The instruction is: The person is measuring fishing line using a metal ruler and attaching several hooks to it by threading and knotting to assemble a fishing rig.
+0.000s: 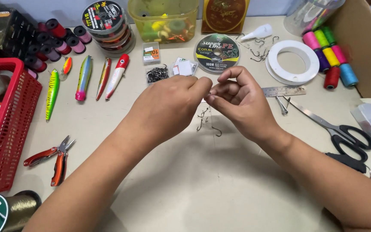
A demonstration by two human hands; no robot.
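Note:
My left hand [168,107] and my right hand [239,101] meet fingertip to fingertip above the middle of the beige table [202,180]. Both pinch something very small between thumb and forefinger; it looks like a fish hook, but it is mostly hidden by the fingers. Just below the hands a few loose hooks [207,122] lie on the table. Behind my left hand sits a small clear box of dark hooks [156,74], and a flat round line spool [217,53] lies behind the fingertips.
Several fishing lures [84,78] lie at the left, orange-handled pliers [52,160] nearer. A red basket [9,129] stands at the left edge. Black-handled scissors [340,133], a small ruler [283,91], a white ring spool [293,62] and coloured thread spools [329,58] are on the right.

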